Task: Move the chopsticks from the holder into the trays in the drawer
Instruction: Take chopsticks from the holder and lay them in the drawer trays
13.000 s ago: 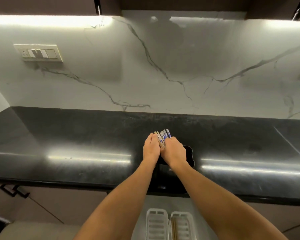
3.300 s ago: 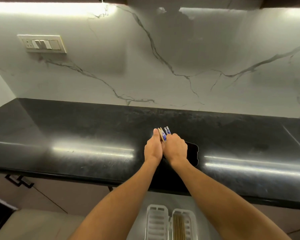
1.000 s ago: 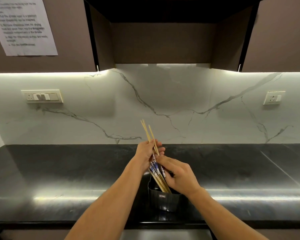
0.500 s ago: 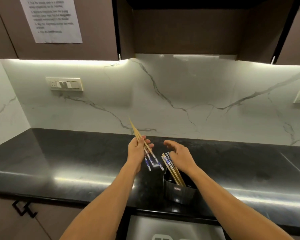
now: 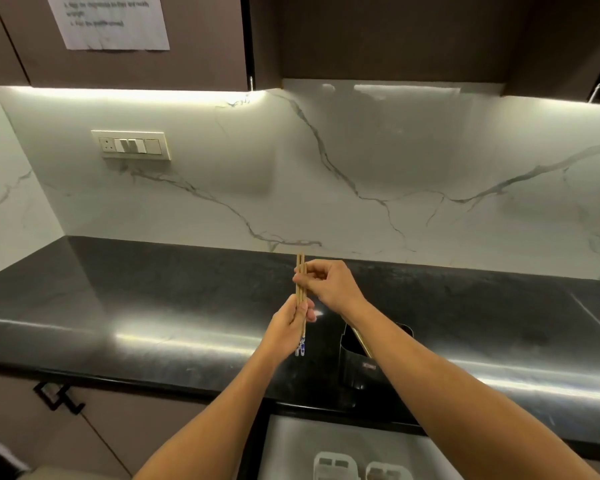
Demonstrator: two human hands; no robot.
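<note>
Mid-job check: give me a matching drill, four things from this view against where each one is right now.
Things:
1. pair of chopsticks
2. black holder
3. white trays
4. switch panel

Places:
A. on the marble wall
B. in the open drawer
C. held upright in both hands
D. standing on the dark counter

Pairs: 1-C, 2-D, 3-B, 4-A. The left hand grips low, the right hand pinches near the top.

- Two bare forearms reach in from the bottom edge, with no sleeves in view.
- The left hand (image 5: 289,327) wears no glove, ring or watch.
- The right hand (image 5: 329,284) and wrist are likewise bare.
</note>
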